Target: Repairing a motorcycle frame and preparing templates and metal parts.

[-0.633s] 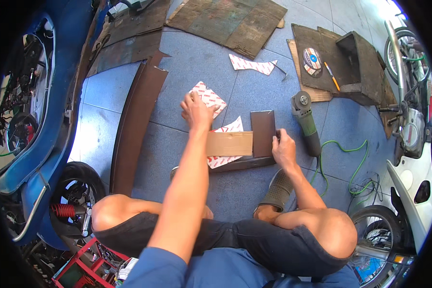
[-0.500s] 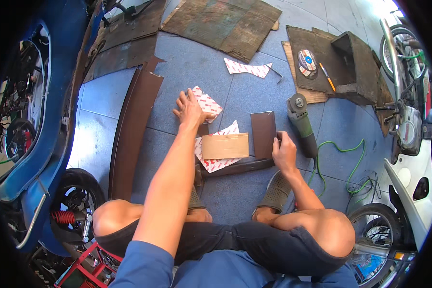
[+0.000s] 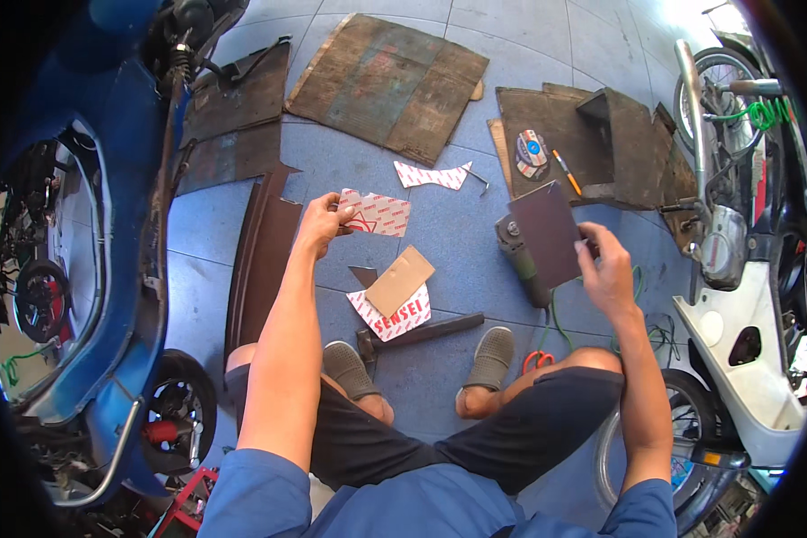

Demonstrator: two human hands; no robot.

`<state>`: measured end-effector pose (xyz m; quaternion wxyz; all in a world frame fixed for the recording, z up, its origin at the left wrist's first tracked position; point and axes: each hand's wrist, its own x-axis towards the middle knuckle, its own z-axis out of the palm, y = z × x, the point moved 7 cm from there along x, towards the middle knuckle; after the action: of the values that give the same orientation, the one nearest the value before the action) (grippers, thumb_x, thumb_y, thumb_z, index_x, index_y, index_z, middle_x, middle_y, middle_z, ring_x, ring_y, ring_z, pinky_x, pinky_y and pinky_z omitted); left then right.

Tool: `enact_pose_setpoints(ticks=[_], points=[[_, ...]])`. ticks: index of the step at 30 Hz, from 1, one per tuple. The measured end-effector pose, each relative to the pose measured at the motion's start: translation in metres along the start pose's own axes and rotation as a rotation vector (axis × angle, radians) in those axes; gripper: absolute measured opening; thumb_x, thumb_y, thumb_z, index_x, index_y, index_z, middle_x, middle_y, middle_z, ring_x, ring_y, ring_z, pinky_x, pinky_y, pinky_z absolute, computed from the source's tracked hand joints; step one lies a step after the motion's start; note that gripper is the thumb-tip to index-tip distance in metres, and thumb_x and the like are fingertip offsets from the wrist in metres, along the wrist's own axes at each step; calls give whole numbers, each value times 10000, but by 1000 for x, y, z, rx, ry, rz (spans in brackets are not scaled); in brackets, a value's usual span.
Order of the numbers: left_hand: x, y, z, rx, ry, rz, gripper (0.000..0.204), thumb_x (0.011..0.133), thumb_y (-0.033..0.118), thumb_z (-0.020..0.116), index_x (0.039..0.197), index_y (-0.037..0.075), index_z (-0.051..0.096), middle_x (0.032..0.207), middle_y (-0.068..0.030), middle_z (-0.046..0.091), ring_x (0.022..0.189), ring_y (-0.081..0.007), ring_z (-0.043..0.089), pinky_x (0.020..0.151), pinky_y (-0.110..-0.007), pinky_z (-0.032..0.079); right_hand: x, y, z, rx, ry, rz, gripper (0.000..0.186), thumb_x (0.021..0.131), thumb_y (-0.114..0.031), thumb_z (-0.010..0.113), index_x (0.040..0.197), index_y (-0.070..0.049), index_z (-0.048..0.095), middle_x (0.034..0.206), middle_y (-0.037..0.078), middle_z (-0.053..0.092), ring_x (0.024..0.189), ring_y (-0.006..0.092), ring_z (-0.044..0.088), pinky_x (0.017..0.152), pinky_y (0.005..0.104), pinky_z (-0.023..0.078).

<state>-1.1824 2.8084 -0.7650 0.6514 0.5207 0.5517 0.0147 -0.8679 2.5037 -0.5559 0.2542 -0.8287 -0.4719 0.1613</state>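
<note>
My left hand (image 3: pixel 324 220) grips a red-and-white printed rectangular piece (image 3: pixel 377 212), raised at left of centre. My right hand (image 3: pixel 605 264) is closed on the side of a dark brown rectangular panel (image 3: pixel 547 235), which partly covers a green angle grinder (image 3: pixel 529 285) behind it. Below and between my hands, a tan cardboard strip (image 3: pixel 402 278) lies over a printed white sheet (image 3: pixel 403 325) and a small dark piece (image 3: pixel 361 276). A dark bar (image 3: pixel 439 327) lies by my feet. Farther forward is a curved printed cut-out (image 3: pixel 426 176) beside a small metal tool (image 3: pixel 481 184).
Stained boards (image 3: pixel 386 85) lie ahead; at right, a dark open box (image 3: pixel 637 152), cutting discs (image 3: pixel 531 152) and an orange pen (image 3: pixel 567 172). A long brown panel (image 3: pixel 258 260) lies left. A blue scooter body (image 3: pixel 108 359) and white motorbike (image 3: pixel 744 359) flank me. Red-handled scissors (image 3: pixel 536 360) are right.
Both hands have raised their pieces off the floor, the left moving leftward, the right bringing the brown panel up over the grinder. The cardboard strip now lies at a slant. My view has shifted.
</note>
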Motion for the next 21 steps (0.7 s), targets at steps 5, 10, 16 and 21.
enact_pose_setpoints(ticks=[5, 10, 16, 21], points=[[-85, 76, 5, -220, -22, 69, 282, 950, 27, 606, 1223, -41, 595, 1093, -136, 690, 958, -198, 681, 773, -318, 592, -18, -27, -66, 73, 140, 288, 302, 904, -47, 619, 1191, 45, 619, 988, 161, 702, 791, 208, 663, 732, 346, 538], [-185, 102, -5, -294, 40, 117, 114, 932, -44, 574, 1001, -16, 661, 1226, -144, 655, 1008, -196, 653, 864, -299, 551, -132, -70, -43, 710, 38, 793, 325, 912, -76, 602, 1214, 44, 611, 996, 91, 704, 818, 144, 664, 735, 308, 541], [-389, 242, 30, -690, -93, 297, 108, 883, -93, 625, 868, 8, 660, 1262, -134, 649, 964, -164, 658, 783, -257, 557, -279, -208, -139, 800, -130, 967, 351, 927, -93, 584, 1238, 70, 583, 1045, 106, 692, 911, 158, 646, 817, 313, 520], [-519, 323, 61, -539, -143, 349, 151, 893, -101, 586, 895, 14, 684, 1101, -102, 712, 916, -130, 654, 740, -246, 550, -336, -254, -268, 644, -26, 958, 313, 929, -88, 561, 1206, 54, 600, 993, 143, 701, 894, 197, 668, 833, 337, 529]])
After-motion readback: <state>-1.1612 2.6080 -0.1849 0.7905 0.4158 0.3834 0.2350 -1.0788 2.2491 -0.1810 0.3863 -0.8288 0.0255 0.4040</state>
